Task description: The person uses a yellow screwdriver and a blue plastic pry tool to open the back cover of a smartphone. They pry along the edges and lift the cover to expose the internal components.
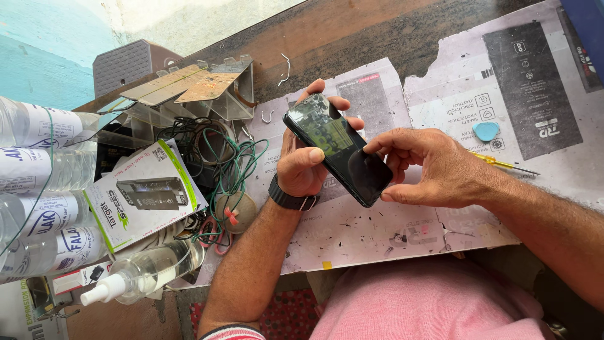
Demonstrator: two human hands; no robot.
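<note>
We see the left hand [305, 167] with fingers clamped on a black smartphone [338, 150], held tilted above the middle of the desk [352, 31]. The right hand [434, 169] pinches the phone's lower end. A blue pick [486, 131] lies near the desk's right edge.

Bare forearms, one black wristband, pink clothing.

The left hand [302, 165] has a black strap with a metal buckle around its wrist; the right hand [428, 169] wears nothing. Both forearms are bare. A striped red-and-white sleeve edge shows at the left elbow, and pink cloth covers the lap below.
</note>
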